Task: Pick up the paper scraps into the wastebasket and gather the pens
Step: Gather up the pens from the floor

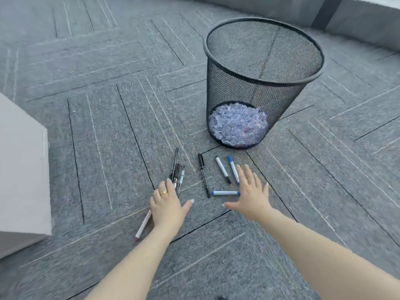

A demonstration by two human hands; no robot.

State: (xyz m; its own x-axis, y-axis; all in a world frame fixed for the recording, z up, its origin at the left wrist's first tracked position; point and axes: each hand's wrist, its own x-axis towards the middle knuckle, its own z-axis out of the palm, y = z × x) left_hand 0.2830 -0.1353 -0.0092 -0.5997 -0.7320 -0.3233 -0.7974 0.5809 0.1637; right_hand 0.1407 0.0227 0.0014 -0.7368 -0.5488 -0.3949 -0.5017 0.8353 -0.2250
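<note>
A black mesh wastebasket (pixel 216 68) stands on the grey carpet, with white paper scraps (pixel 238 124) lying at its bottom. My left hand (pixel 167 204) grips a bundle of dark pens (pixel 176 169) that fans out beyond its curled fingers, and a white pen with a red tip (pixel 142 226) sticks out behind it. My right hand (pixel 252 191) is open with spread fingers, just above the floor. It hovers beside a blue-capped marker (pixel 233 168) and the end of a second blue marker (pixel 225 192) lying crosswise. A black-capped white marker (pixel 223 169) and a long black pen (pixel 203 174) lie between my hands.
A pale box or cabinet (pixel 21 169) stands at the left edge. A grey ledge or wall base (pixel 357 18) runs along the top right behind the wastebasket. Patterned grey carpet tiles (pixel 108 126) cover the floor.
</note>
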